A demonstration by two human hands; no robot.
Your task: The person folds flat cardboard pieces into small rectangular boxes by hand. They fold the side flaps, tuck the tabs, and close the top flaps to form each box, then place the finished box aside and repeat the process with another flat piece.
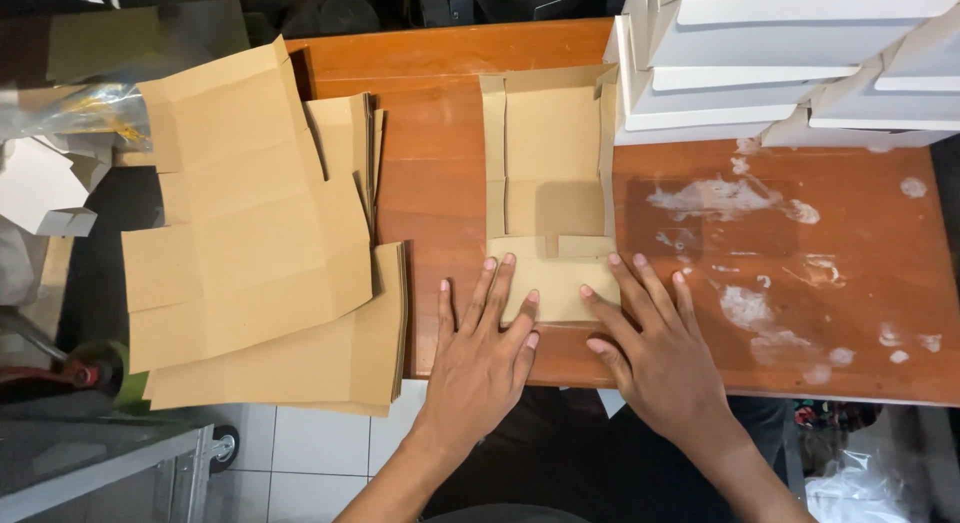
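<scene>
Box blank [552, 173]: matt brown cardboard. Table [450, 183]: glossy reddish wood (white powdery smears). Stacked boxes [780, 53]: smooth white card. Floor [320, 443]: pale tile.

box blank [551, 173]: brown cardboard, half-folded
side walls: raised upright
near flap: pressed flat
place: on the bench, lengthwise away from the person

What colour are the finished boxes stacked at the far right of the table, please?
White, seen clearly in the head view: the stacked boxes.

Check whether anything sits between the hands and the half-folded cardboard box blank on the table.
Nothing does. The left hand and right hand both already press flat on the near flap of the cardboard box blank. The stack of flat blanks lies off to the left, apart from it.
</scene>
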